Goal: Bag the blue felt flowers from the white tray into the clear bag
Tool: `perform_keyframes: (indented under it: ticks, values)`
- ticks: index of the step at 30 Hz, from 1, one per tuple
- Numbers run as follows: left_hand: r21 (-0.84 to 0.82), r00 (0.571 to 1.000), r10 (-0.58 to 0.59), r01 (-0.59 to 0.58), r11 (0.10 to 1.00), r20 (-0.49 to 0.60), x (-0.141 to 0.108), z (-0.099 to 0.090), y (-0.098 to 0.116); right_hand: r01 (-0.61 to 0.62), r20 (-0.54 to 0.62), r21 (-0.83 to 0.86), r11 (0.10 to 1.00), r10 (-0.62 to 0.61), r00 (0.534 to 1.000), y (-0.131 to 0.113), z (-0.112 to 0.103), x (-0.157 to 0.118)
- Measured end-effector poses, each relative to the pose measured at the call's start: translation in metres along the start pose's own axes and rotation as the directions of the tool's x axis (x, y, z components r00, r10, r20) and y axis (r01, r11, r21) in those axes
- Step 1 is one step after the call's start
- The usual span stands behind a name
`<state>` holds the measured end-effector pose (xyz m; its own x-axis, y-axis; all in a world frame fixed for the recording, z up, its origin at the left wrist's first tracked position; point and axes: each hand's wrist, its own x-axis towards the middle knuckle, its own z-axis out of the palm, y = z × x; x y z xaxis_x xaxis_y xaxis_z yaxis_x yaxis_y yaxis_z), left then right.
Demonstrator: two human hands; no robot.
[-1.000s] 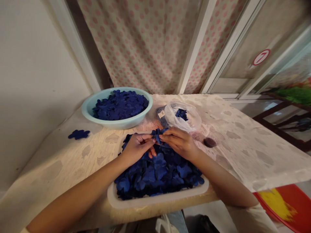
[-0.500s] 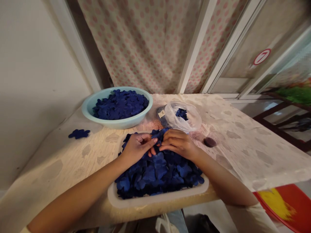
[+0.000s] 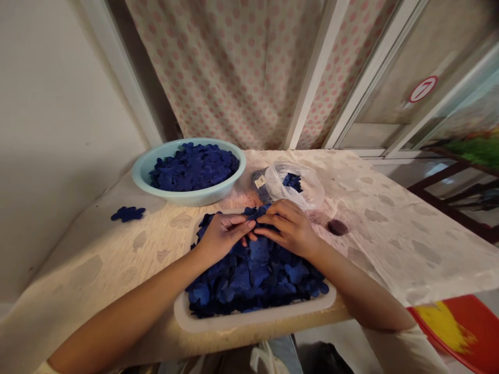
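Note:
Blue fabric flower pieces (image 3: 249, 275) fill a white tray (image 3: 255, 321) at the table's near edge. Above the far half of this heap, my left hand (image 3: 224, 232) pinches a blue fabric flower (image 3: 255, 221) between thumb and fingers. My right hand (image 3: 290, 226) comes from the other side, its fingers closed on the same flower. The fingertips of both hands nearly meet, and they hide most of the piece. Just beyond my right hand lies a clear plastic bag (image 3: 312, 189) with small dark blue pieces (image 3: 292, 182) inside.
A light blue basin (image 3: 187, 197) heaped with blue flower pieces stands at the back left. A loose flower stack (image 3: 128, 213) lies left of it. A dark round lid-like object (image 3: 337, 227) sits right of the tray. A red container (image 3: 475, 322) with yellow material is below the table, right.
My right hand's fingers have shifted and lifted slightly around the flower. My left hand stays almost in place, still pinching. The tray and basin have not moved on the table.

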<state>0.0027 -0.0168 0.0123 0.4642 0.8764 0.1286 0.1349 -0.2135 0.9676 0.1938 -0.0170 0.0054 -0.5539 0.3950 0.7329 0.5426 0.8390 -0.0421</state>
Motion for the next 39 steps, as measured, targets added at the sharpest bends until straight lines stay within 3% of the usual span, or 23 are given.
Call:
perform_keyframes:
  ticks: [11, 19, 21, 24, 27, 29, 31, 36, 39]
  values:
    - [-0.036, 0.998, -0.033, 0.035, 0.999, 0.061, 0.000, 0.000, -0.004, -0.020, -0.046, 0.091, 0.996, 0.024, 0.999, 0.003, 0.002, -0.002]
    - [-0.008, 0.997, -0.044, 0.045, 0.999, 0.071, -0.001, 0.002, 0.000, -0.044, 0.035, 0.170, 0.985, 0.038, 0.999, 0.003, 0.002, -0.002]
    - [-0.022, 0.998, -0.050, 0.051, 0.998, 0.026, 0.000, 0.001, 0.000, -0.031, 0.010, 0.196, 0.980, 0.030, 1.000, 0.003, 0.002, 0.000]
    - [-0.080, 0.990, -0.056, 0.046, 0.996, -0.130, 0.001, -0.001, -0.004, -0.022, -0.021, 0.186, 0.982, 0.026, 0.999, 0.002, 0.002, 0.003]
    - [-0.150, 0.962, -0.053, 0.013, 0.989, -0.267, 0.002, -0.004, -0.011, -0.015, 0.027, 0.118, 0.993, 0.012, 1.000, 0.002, 0.002, 0.005]
    - [-0.178, 0.956, -0.055, 0.003, 0.984, -0.289, 0.003, -0.005, -0.014, -0.010, 0.037, 0.057, 0.998, 0.008, 0.999, 0.001, 0.001, 0.006]
    - [-0.182, 0.967, -0.064, 0.019, 0.983, -0.245, 0.003, -0.005, -0.013, -0.019, 0.013, 0.022, 1.000, 0.019, 1.000, 0.000, -0.001, 0.005]
    - [-0.036, 1.000, -0.019, 0.019, 0.999, 0.011, 0.001, -0.001, -0.003, 0.007, 0.001, -0.009, 1.000, -0.007, 1.000, 0.000, -0.001, 0.002]
    - [-0.027, 0.999, -0.001, 0.002, 1.000, 0.043, 0.000, -0.001, -0.001, 0.024, -0.010, 0.017, 1.000, -0.024, 1.000, 0.000, 0.001, 0.001]
